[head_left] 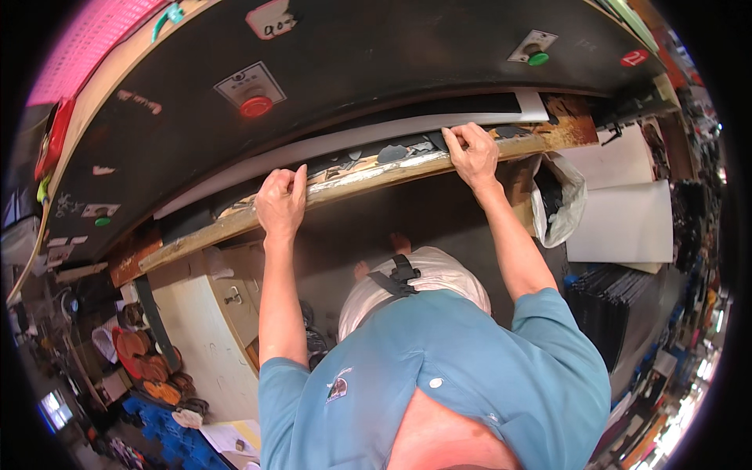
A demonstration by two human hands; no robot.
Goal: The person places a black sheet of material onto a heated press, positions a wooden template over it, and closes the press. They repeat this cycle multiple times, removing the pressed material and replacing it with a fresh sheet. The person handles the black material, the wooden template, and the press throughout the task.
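White plastic bag (558, 205) is hanging open, holding something dark; both hands, left hand (280, 202) and right hand (471, 154), are gripping the worn board's (376, 177) edge, fingers curled over it.

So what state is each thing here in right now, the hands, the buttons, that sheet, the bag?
Left hand: gripping the worn bench edge.
Right hand: fingers curled, pinching the bench edge by the white sheet.
White sheet: lying flat under the machine's dark head.
Red button: whether pressed cannot be told.
Green button: likewise.
White bag: hanging open.
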